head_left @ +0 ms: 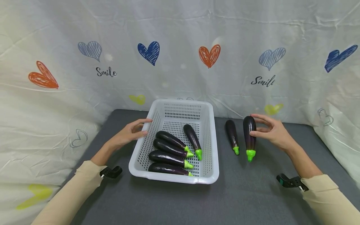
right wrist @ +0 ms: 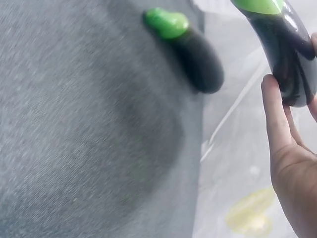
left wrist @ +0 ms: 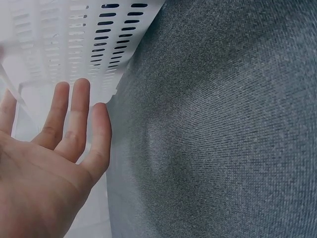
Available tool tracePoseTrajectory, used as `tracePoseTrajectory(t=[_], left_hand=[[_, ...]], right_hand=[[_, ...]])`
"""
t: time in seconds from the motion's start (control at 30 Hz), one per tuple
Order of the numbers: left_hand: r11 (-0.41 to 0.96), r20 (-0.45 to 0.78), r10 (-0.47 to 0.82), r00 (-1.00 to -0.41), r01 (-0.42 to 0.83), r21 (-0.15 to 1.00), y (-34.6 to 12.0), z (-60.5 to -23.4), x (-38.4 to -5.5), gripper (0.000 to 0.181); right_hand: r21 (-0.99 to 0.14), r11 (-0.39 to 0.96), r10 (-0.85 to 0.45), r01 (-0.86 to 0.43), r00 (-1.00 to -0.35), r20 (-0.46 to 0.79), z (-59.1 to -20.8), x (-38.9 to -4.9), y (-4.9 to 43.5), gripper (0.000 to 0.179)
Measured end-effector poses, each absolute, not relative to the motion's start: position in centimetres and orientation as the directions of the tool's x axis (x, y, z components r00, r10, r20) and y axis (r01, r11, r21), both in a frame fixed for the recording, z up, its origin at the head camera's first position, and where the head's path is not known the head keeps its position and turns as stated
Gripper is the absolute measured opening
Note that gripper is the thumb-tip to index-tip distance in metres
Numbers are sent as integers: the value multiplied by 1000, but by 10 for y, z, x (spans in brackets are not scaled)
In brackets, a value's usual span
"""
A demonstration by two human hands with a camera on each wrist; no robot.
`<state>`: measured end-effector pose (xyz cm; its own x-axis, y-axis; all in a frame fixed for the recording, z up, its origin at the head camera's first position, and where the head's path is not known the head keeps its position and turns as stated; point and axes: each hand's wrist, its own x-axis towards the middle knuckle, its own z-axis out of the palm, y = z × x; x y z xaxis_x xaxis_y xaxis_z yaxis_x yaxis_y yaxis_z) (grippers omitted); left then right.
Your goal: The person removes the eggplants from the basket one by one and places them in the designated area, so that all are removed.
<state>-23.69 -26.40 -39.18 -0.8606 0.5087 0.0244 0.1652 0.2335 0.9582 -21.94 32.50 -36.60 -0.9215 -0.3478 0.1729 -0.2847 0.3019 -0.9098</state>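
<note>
My right hand (head_left: pixel 274 132) pinches a dark purple eggplant (head_left: pixel 249 132) with a bright green cap, thumb on the near side and fingers behind. In the right wrist view this eggplant (right wrist: pixel 292 54) is held above the grey surface. Another eggplant (head_left: pixel 231 134) lies just left of it on the table. A white perforated plastic basket (head_left: pixel 216 150) stands in the middle, with several eggplants (head_left: pixel 167 158) inside. My left hand (head_left: pixel 126 134) touches its left rim with thumb and forefinger. The left wrist view shows the other fingers (left wrist: pixel 79 114) loosely extended beside the basket's outer wall.
A dark grey cloth (head_left: pixel 180 203) covers the table. Behind and to the left hangs a pale curtain (head_left: pixel 180 25) printed with hearts and "Smile". It meets the table's back edge, close behind the basket and the right hand.
</note>
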Motion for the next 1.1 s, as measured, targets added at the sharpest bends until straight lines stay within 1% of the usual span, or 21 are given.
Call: tracePoseTrajectory(t=[0.37,0.67,0.9,1.1], left_hand=[[230,23,508,-861,161,960,-263,-391,-237,57],[236,23,504,-864,163,958,-263,-391,-237,57],[239,17,504,-863,159,958,-263,-392,-238,57],[242,14,506,-862,158,957,-263,-392,-237,58]], right_hand=[[-884,401,-300,-241,-946,122,-390,-225,338,69],[-856,477,-256,-199,-963,82,-399,-232,341,69],[-880,449,-243,-155,-969,46,-404,-243,338,69],[-890,426,-275,-161,-960,42,-407,-251,338,70]])
